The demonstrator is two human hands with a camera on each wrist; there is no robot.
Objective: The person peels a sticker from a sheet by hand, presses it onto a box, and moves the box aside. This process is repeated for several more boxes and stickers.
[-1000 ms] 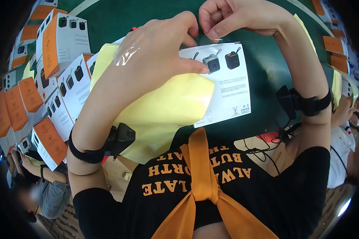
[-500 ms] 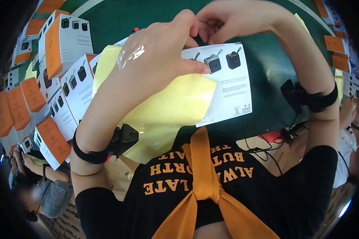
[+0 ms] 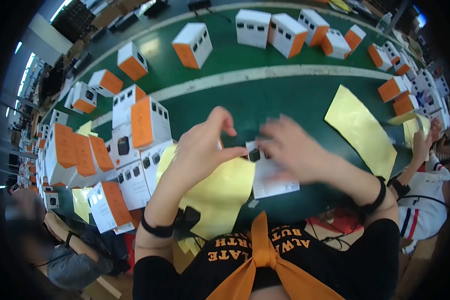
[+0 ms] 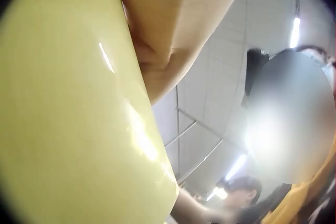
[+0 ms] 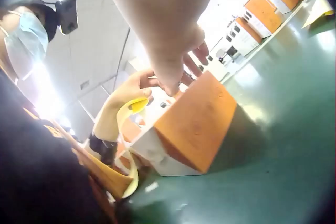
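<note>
A white and orange carton (image 3: 280,189) with printed speaker pictures lies before the person; its orange end (image 5: 197,127) shows in the right wrist view. The left hand (image 3: 197,147) rests around its left part, thumb along the printed face and fingers arched, with a gap between thumb and fingers. Beneath that hand a glossy yellow sheet (image 3: 220,192) overlaps the carton, and it fills much of the left wrist view (image 4: 73,108). Blurred by motion, the right hand (image 3: 295,152) spreads its fingers over the carton, covering part of the print.
Stacked cartons (image 3: 135,175) stand at the left. More cartons (image 3: 192,45) line the far strip beyond a pale divider (image 3: 225,77). Another yellow sheet (image 3: 360,130) lies on the green table (image 3: 285,100) at the right. People work on both sides.
The head view has tilted up, showing more of the far table. The right hand has gone from fingers gathered at the carton's far edge to spread over the carton. The left hand keeps its place.
</note>
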